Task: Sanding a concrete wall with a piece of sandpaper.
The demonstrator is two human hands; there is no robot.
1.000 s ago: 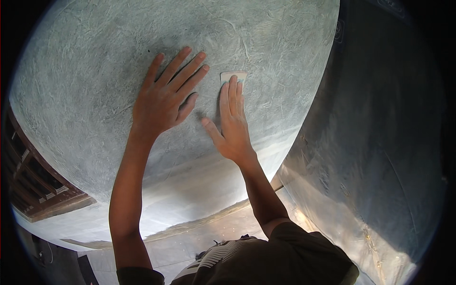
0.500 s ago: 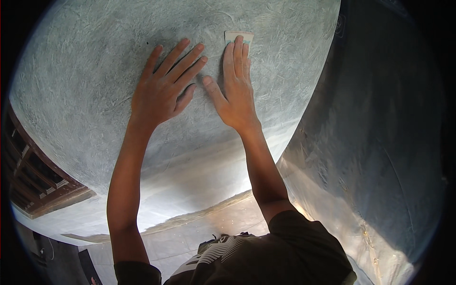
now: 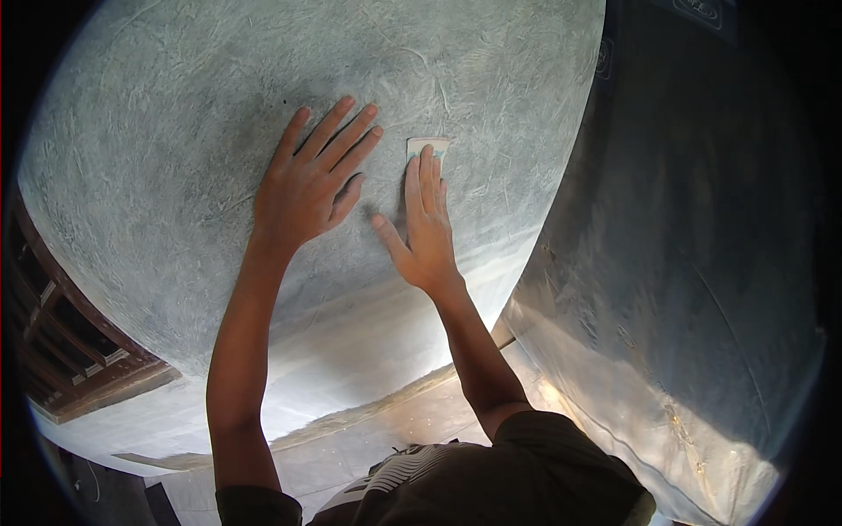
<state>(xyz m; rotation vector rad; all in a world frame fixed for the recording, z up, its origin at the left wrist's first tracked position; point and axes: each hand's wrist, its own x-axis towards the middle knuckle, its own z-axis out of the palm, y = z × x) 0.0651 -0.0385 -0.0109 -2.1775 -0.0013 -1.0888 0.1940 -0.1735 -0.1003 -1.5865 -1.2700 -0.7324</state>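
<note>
A grey, mottled plaster wall (image 3: pixel 175 140) with rough trowel marks fills the upper middle. My left hand (image 3: pixel 307 184) lies flat against it, fingers spread and nothing in them. To its right, my right hand (image 3: pixel 425 228) presses a pale folded piece of sandpaper (image 3: pixel 426 142) to the wall under its straight fingers. The thumb is held out to the side, off the sheet. Only the sheet's upper end shows beyond the fingertips; the rest is under the hand.
At the left is a brown wooden window frame (image 3: pixel 114 386) with bars. A dark hanging sheet (image 3: pixel 693 228) covers the right side, beside the wall's edge. Below, a pale floor (image 3: pixel 412 416) meets the wall's foot.
My right hand has slid down the wall with the sandpaper, to lower than my left hand. My left hand remains flat on the wall, and the view has shifted slightly.
</note>
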